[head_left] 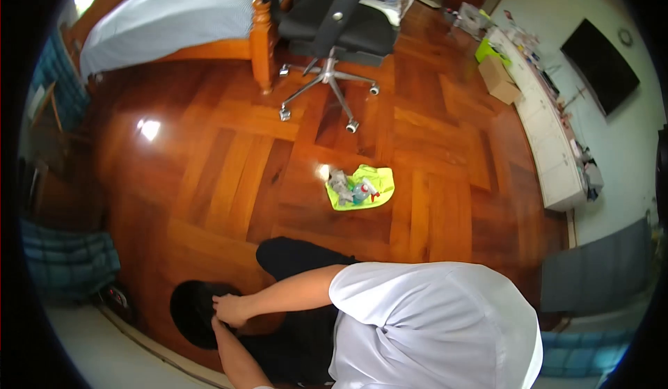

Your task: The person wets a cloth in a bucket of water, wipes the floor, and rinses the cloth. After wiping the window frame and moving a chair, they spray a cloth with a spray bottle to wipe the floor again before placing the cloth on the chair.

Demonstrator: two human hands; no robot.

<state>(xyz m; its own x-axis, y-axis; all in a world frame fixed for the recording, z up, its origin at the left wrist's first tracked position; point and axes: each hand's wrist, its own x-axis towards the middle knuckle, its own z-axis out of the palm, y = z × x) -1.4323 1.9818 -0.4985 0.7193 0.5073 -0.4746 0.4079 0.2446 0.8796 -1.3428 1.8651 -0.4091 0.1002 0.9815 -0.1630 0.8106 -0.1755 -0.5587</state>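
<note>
Both hands meet at the lower left, at the edge of a round black object (191, 314) on the wooden floor. My right hand (229, 309) has its fingers curled together; what they hold is too small to make out. Just below and against it is my left hand (218, 322), with its fingers mostly hidden. Black-clothed legs (299, 258) are bent beside the arms. Farther forward on the floor lies a yellow-green cloth or bag (381, 180) bearing a grey cloth (339, 184) and a clear bottle with a red and white top (362, 193).
A black wheeled office chair (337, 30) stands beside a bed (174, 20) with a wooden post. Along the right wall runs a white cabinet (546, 135) with a cardboard box (497, 79) by it. A blue plaid curtain (69, 258) hangs at the left.
</note>
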